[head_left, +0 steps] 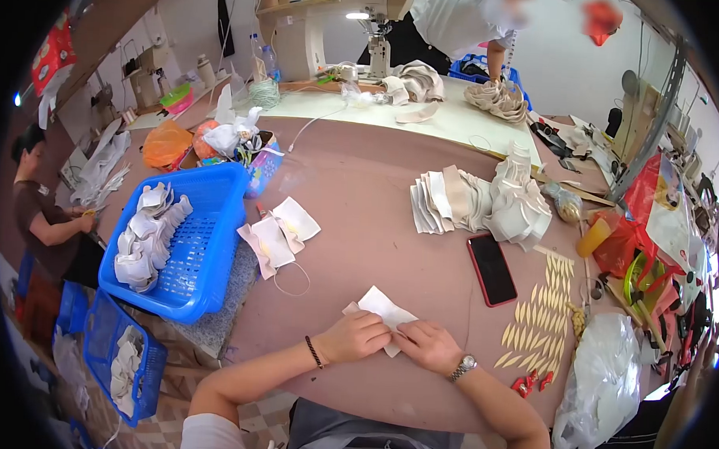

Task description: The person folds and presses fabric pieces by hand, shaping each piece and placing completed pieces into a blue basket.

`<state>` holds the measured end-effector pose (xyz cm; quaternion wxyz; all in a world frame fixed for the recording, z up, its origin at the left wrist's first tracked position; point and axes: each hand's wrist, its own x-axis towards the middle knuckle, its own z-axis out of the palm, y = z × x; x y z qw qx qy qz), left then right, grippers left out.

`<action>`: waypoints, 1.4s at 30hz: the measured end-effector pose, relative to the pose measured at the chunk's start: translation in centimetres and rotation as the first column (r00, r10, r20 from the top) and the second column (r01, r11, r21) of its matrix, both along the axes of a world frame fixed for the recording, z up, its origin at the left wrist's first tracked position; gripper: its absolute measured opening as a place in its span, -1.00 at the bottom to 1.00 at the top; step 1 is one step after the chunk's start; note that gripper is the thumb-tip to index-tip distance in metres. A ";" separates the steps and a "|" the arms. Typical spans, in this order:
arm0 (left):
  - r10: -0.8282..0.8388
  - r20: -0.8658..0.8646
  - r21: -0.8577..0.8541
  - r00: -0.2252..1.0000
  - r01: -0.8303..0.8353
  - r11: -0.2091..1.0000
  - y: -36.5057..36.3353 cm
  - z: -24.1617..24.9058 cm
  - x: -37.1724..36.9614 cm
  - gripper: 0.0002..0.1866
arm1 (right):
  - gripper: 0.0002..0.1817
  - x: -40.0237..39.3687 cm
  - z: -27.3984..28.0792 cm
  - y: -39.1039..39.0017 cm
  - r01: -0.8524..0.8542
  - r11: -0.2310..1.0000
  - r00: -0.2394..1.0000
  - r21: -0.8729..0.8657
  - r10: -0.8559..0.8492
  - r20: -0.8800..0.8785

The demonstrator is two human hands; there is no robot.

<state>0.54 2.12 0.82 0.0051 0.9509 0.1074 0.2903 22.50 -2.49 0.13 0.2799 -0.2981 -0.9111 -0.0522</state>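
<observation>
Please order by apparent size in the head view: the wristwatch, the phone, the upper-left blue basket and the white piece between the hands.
1. Blue basket
2. Phone and white piece: order unsure, left hand and right hand partly cover it
3. Wristwatch

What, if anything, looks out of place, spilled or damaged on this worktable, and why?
I see no clear spill or damage. The mild oddity is the phone, lying at an angle beside the rows of yellow leaf-shaped pieces: it seems a personal item among sewing materials.

The head view faces forward and down, close above the brown table (351, 224)
</observation>
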 end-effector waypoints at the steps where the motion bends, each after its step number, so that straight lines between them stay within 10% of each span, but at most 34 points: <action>1: 0.000 0.002 -0.006 1.000 0.000 1.000 -0.2 0.0 0.1 -0.87 | -0.68 0.0 0.0 -0.1 0.000 1.000 1.000 -0.006 0.000 0.002; 15: 0.098 -0.359 -0.574 0.928 -0.302 0.761 0.5 2.7 4.2 -0.91 | -0.88 -2.7 0.4 -2.6 0.441 0.887 0.891 -0.137 -0.451 -0.055; 34: -0.029 -0.441 -0.442 0.897 -0.189 0.877 0.9 1.9 6.4 -0.90 | -0.76 -1.8 0.5 -3.0 0.599 0.464 0.701 -0.653 -0.698 0.148; 39: -0.088 -0.454 -0.476 0.886 -0.157 0.865 1.6 1.9 6.9 -0.89 | -0.72 -1.0 2.1 -1.1 0.129 -0.107 0.691 -0.986 -0.704 0.167; 42: -0.129 -0.475 -0.491 0.870 -0.141 0.860 2.2 2.1 7.2 -0.88 | -0.74 -0.7 3.4 -0.2 0.146 -0.238 0.684 -0.960 -0.677 0.272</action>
